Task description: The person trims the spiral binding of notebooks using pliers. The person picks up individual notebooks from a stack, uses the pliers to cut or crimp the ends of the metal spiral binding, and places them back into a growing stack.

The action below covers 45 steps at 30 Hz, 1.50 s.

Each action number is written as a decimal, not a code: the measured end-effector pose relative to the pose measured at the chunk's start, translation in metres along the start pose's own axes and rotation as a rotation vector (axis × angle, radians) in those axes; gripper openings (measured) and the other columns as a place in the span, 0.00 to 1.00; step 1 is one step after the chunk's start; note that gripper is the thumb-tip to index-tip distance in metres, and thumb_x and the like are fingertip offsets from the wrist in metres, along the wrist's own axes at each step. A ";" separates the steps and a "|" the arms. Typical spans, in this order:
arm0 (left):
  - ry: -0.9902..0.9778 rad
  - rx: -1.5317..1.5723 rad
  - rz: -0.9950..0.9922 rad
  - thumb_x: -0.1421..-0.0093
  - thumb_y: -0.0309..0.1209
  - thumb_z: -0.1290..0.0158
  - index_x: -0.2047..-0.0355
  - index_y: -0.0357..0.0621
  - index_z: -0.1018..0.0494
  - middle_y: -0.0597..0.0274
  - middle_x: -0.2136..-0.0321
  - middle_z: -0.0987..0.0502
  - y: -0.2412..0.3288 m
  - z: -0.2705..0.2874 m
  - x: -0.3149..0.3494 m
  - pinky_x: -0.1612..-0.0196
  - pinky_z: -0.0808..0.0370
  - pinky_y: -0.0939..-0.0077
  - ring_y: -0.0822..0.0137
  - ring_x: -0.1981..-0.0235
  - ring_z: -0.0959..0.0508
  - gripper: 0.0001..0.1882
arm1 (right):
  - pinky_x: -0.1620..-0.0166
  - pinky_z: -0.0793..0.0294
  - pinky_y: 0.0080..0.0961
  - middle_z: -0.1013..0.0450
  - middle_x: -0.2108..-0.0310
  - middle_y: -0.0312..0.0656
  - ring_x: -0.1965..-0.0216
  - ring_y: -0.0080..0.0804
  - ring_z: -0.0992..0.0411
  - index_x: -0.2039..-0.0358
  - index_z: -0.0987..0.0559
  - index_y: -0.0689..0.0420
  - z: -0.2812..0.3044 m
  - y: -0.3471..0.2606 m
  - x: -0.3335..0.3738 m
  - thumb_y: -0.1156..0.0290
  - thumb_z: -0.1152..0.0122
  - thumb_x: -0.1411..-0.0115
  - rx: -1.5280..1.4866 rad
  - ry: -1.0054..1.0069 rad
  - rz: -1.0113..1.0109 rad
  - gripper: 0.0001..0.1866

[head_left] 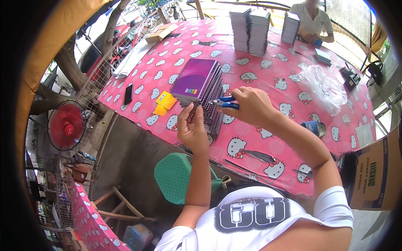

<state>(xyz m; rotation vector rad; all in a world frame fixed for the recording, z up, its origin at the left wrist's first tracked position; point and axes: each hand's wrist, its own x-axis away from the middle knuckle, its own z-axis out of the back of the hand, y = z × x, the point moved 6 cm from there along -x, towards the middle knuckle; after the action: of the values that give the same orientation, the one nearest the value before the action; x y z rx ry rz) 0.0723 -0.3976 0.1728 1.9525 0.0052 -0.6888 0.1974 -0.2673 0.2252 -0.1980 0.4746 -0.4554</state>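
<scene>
A tall stack of purple spiral notebooks [193,79] stands near the table's front edge, its dark coil bindings facing right and toward me. My right hand [253,103] is closed round the blue handles of small cutting pliers [226,101]. The metal jaws point left, close to the near corner of the top notebook. Just left of the jaws, my left hand [193,129] has its thumb and fingers bent together at the binding's near end. Whatever lies between those fingertips is too small to make out.
Yellow slips [166,101] and a phone [128,94] lie left of the stack. Beyond are tall notebook piles [250,33] and a seated person [313,23]. A clear plastic bag [324,90], scissors [259,156] and a carton [372,171] are on the right; a green stool [172,178] stands below.
</scene>
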 end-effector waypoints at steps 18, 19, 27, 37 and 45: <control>0.193 0.365 0.287 0.40 0.24 0.46 0.63 0.37 0.27 0.61 0.66 0.25 -0.009 0.002 -0.006 0.64 0.27 0.80 0.74 0.66 0.25 0.06 | 0.65 0.25 0.39 0.25 0.74 0.47 0.71 0.44 0.24 0.74 0.22 0.62 -0.008 -0.006 -0.004 0.40 0.39 0.50 -0.004 -0.238 -0.155 0.32; 0.240 0.501 0.336 0.40 0.26 0.47 0.64 0.38 0.27 0.62 0.66 0.25 -0.012 0.006 -0.010 0.64 0.27 0.79 0.73 0.66 0.26 0.05 | 0.65 0.25 0.39 0.25 0.74 0.47 0.71 0.44 0.24 0.74 0.22 0.62 -0.006 -0.005 -0.001 0.40 0.39 0.50 0.006 -0.150 -0.115 0.31; -0.039 0.375 0.465 0.41 0.30 0.43 0.64 0.43 0.29 0.69 0.75 0.30 -0.021 0.008 -0.004 0.85 0.46 0.87 0.83 0.82 0.36 0.08 | 0.71 0.28 0.36 0.27 0.79 0.43 0.74 0.42 0.25 0.77 0.23 0.60 -0.001 -0.017 0.003 0.42 0.35 0.53 0.158 0.396 0.227 0.28; -0.015 0.423 0.513 0.41 0.27 0.43 0.64 0.42 0.31 0.71 0.76 0.32 -0.029 -0.004 0.012 0.83 0.44 0.88 0.83 0.84 0.39 0.08 | 0.75 0.25 0.34 0.27 0.86 0.45 0.81 0.41 0.24 0.83 0.22 0.61 -0.024 -0.002 0.002 0.36 0.43 0.49 0.045 -0.082 -0.077 0.34; 0.254 0.633 0.659 0.40 0.27 0.46 0.65 0.44 0.31 0.68 0.77 0.30 -0.023 0.006 0.004 0.85 0.42 0.85 0.80 0.83 0.35 0.05 | 0.60 0.28 0.35 0.26 0.73 0.46 0.67 0.41 0.25 0.72 0.23 0.62 -0.011 0.002 0.011 0.38 0.39 0.51 0.104 0.195 0.070 0.33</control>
<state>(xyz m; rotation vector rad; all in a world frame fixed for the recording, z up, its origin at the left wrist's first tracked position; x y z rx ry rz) 0.0659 -0.3924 0.1500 2.4261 -0.7445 0.0149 0.2012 -0.2709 0.2104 -0.0367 0.6455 -0.4317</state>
